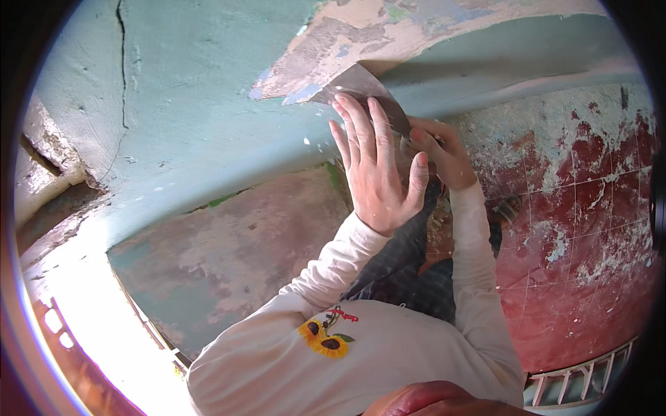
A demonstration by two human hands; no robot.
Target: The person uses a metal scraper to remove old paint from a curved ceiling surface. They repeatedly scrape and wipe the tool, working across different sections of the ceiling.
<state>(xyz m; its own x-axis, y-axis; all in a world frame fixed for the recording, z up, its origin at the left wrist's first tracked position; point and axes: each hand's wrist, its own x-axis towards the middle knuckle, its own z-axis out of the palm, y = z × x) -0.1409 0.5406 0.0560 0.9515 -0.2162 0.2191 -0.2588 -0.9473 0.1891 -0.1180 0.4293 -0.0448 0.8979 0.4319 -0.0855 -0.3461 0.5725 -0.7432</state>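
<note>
A wide metal scraper blade [364,86] lies against the wall [218,119], along the edge between turquoise paint and a bared, patchy pinkish area [333,47]. My left hand [372,161] rests its fingertips on the face of the blade, fingers spread and pointing up the wall. My right hand [442,151] grips the scraper at its lower right end; the handle is mostly hidden behind my hands. Small paint flakes [306,140] show beside my left fingers.
Paint debris is scattered over the red tiled floor [551,312] at right. A lower wall section [234,244] shows stripped, mottled plaster. Bright light enters by an opening [88,307] at lower left. A long crack [124,67] runs through the turquoise paint. A white rack-like frame [583,382] stands at lower right.
</note>
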